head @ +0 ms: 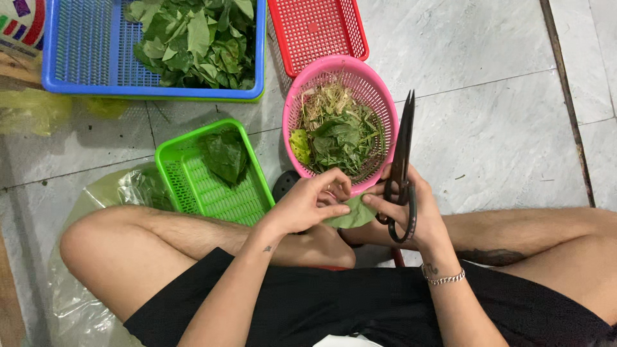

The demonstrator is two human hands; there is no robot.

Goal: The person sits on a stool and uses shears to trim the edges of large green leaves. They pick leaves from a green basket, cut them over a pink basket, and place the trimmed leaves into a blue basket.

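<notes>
Taking the round pink plastic basket [340,115] of trimmings as landmark: right of it the pale tiled floor [501,128] lies bare, giving open passage. Behind it, touching, sits a red plastic mesh tray [318,32]. Left of it stands a green plastic tray [212,173] holding dark leaves, with a narrow floor gap between. Farther left-behind, a blue plastic crate [90,51] of leaves blocks the way. Nearer, a small dark object [284,185], possibly a lid, sits against the basket's rim.

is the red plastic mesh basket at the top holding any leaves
No, the red plastic mesh basket shows only bare mesh, while the leaves lie in the round pink basket just below it.
</notes>
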